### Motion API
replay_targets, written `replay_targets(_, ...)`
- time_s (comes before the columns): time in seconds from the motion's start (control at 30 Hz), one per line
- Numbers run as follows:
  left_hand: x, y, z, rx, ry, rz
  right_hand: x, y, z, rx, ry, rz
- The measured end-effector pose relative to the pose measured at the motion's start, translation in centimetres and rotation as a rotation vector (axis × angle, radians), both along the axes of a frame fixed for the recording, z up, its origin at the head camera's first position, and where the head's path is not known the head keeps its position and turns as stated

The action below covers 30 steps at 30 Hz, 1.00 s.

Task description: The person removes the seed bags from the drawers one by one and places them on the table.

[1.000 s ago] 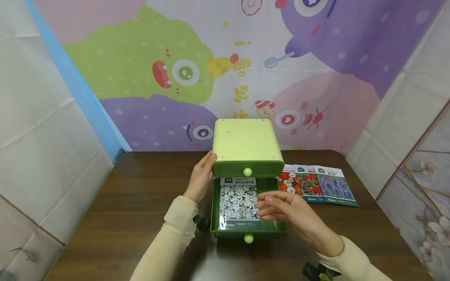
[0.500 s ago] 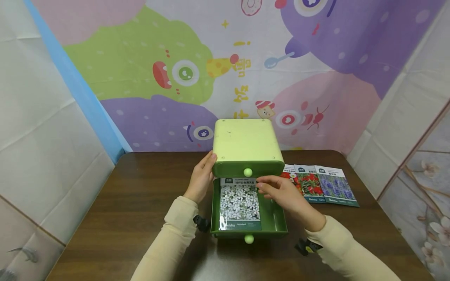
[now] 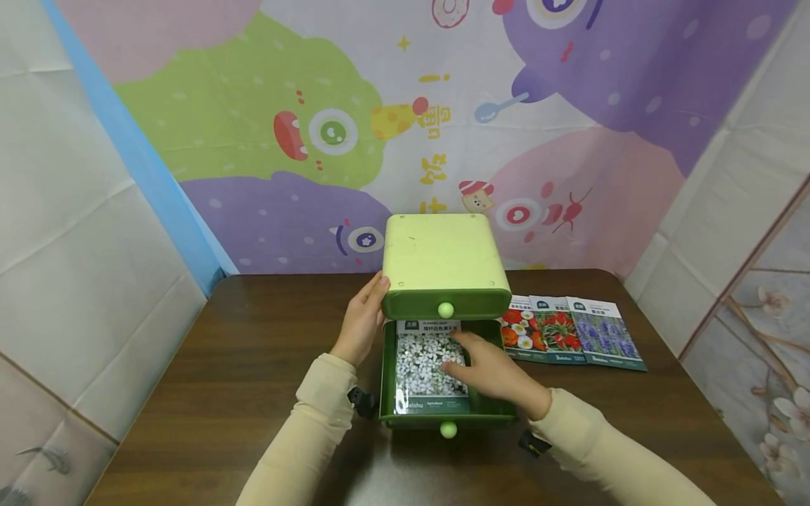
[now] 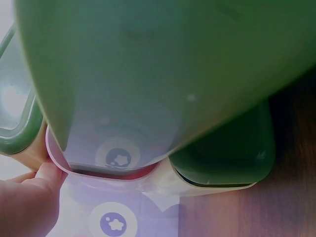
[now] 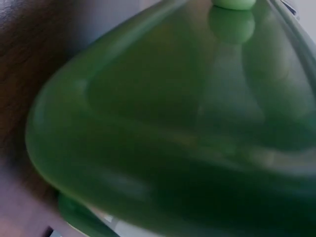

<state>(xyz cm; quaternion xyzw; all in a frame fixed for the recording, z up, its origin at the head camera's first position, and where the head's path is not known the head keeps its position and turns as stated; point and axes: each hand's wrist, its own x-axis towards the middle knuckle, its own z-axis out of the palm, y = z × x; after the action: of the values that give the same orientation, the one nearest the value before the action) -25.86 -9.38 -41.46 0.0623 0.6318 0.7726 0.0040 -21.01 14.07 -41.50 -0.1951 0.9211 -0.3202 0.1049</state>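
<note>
Nearest me, the pulled-out lower drawer (image 3: 443,422) pushes its lip and round knob (image 3: 448,430) out over the surface (image 3: 272,365), with dark wood stretching away on the left. A white-flowered packet (image 3: 427,372) lies flat in it, close to the left wall, leaving a strip of green floor along the right. Its top reads "FLOWERS SEED" above Chinese characters; glare clips the brand at its foot to "eishu". The right hand (image 3: 490,369) comes over the right wall, thumb and forefinger spread above the packet; I can't tell whether they touch it. The left hand (image 3: 362,320), fingers fairly straight, rests against the left side of the pale case (image 3: 443,253), whose upper drawer (image 3: 414,306) sits pushed in. To the right, three packets (image 3: 558,334) overlap, "Beishu" readable on the purple-flowered one, short of the surface's edge; a cartoon backdrop (image 3: 253,105) rises behind.
</note>
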Motion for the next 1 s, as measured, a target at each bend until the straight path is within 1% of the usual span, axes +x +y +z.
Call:
replay_targets(0.2,0.1,0.0,0.0,0.006,-0.008,-0.004,0.2,-0.5,-0.2,0.049,0.02,0.013)
replay_targets(0.47,0.0,0.0,0.0,0.015,-0.002,0.002,0.4,-0.6,-0.1,0.03,0.034,0.012)
replay_targets(0.67,-0.1,0.0,-0.2,0.023,0.001,0.004,0.4,-0.8,-0.4,0.014,0.045,0.01)
replay_targets(0.8,-0.1,0.0,-0.2,0.032,0.001,0.005,0.4,-1.0,-0.6,-0.005,0.034,-0.006)
replay_targets(1.0,-0.1,0.1,-0.2,0.043,-0.001,0.006,0.5,-1.2,-0.5,-0.068,-0.027,-0.057)
